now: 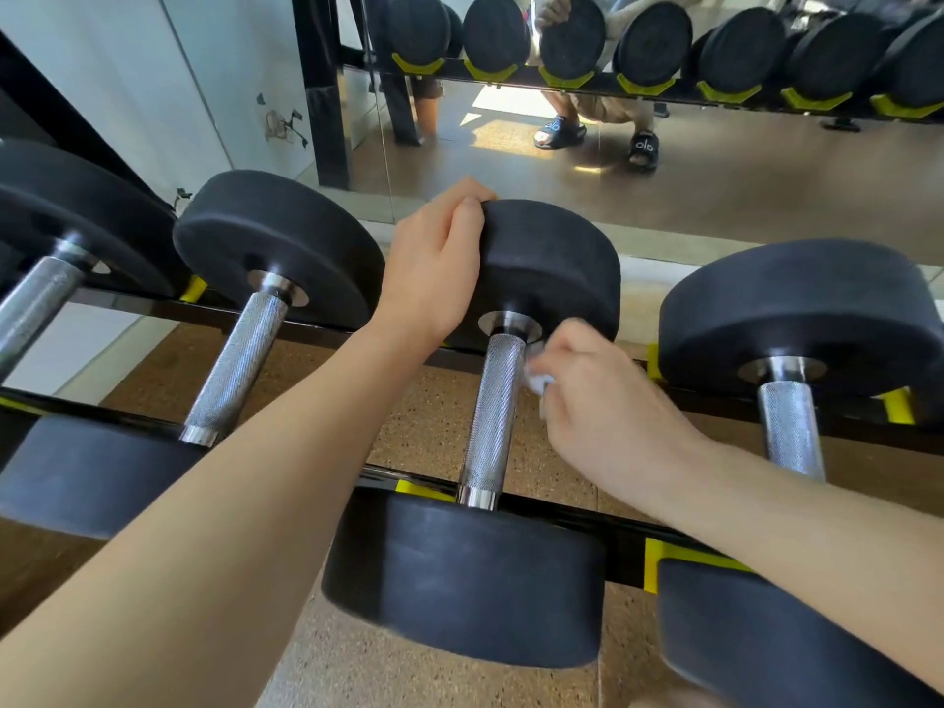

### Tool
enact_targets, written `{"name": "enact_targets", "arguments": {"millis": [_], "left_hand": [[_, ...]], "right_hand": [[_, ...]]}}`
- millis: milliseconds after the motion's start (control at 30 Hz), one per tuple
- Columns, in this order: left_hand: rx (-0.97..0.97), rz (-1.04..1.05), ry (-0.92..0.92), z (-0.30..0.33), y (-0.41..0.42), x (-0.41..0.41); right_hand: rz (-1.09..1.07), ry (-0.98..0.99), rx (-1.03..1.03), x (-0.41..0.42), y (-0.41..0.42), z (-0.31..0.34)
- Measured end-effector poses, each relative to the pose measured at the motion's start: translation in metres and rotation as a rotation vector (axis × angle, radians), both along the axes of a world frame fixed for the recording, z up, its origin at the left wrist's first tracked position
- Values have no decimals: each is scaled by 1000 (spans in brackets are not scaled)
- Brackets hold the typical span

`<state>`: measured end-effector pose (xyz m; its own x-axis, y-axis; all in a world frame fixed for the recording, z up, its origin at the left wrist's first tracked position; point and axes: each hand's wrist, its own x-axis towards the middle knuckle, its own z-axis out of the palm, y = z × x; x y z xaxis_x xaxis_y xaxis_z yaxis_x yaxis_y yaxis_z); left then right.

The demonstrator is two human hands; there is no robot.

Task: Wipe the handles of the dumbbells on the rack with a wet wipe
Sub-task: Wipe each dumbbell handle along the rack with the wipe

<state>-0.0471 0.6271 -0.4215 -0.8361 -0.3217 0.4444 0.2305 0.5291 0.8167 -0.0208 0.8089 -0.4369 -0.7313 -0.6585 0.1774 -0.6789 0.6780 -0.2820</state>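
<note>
Several black dumbbells with knurled steel handles lie across a black rack (577, 521) with yellow cradles. My left hand (434, 268) grips the top edge of the far head (551, 268) of the middle dumbbell. My right hand (597, 401) is closed on a crumpled white wet wipe (539, 380), which presses against the right side of that dumbbell's handle (493, 416), near its far end. The near head (459, 580) of this dumbbell sits in front of me.
Neighbouring dumbbells flank it, with handles to the left (240, 360) and to the right (789, 426). A wall mirror (664, 161) behind the rack reflects the dumbbells, a person's legs and black sandals. Speckled brown floor (434, 436) shows beneath the rails.
</note>
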Motion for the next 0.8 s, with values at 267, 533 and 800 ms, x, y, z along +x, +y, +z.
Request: {"name": "enact_targets", "arguments": {"millis": [267,533,800], "left_hand": [[-3,3,9,0,-1,-1],[-16,-11,10,0,-1,0],[1,-3,-38,1,0,3]], "right_hand": [[-364,-1557,-730,-17,-8,-12],[73,-849,-616,-5,1,20],[513,-425,-30,13,-3,24]]}}
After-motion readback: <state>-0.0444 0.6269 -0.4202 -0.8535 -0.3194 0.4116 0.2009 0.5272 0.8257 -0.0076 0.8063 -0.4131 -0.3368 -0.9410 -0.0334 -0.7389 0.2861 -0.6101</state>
